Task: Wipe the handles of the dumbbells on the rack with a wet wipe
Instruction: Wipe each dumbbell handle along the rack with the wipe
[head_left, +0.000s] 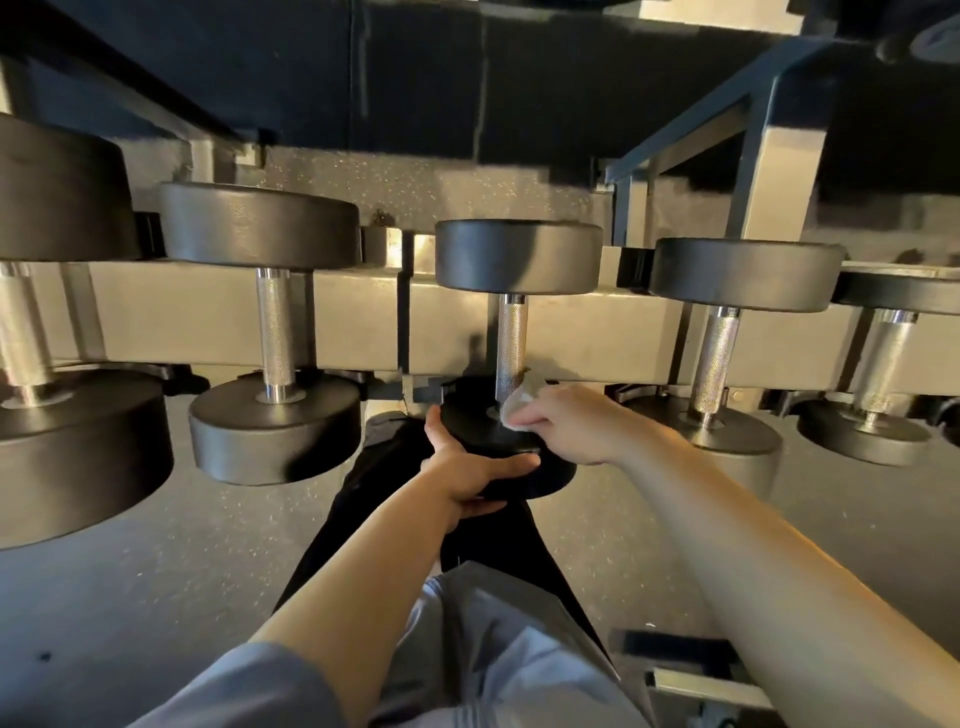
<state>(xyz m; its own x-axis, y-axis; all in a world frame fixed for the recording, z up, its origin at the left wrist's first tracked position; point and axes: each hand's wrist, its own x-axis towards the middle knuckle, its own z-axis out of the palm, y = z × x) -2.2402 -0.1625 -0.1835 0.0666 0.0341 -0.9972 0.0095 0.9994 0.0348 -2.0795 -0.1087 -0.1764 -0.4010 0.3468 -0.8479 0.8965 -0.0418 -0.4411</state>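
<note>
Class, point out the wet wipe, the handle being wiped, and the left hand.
wet wipe (521, 401): head view, crumpled part beside the handle.
handle (511, 343): head view, knurled middle.
left hand (470, 467): head view, back of hand.

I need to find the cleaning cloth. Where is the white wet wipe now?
In the head view, right of centre, the white wet wipe is pinched in the right hand against the lower end of the knurled steel handle.
</note>
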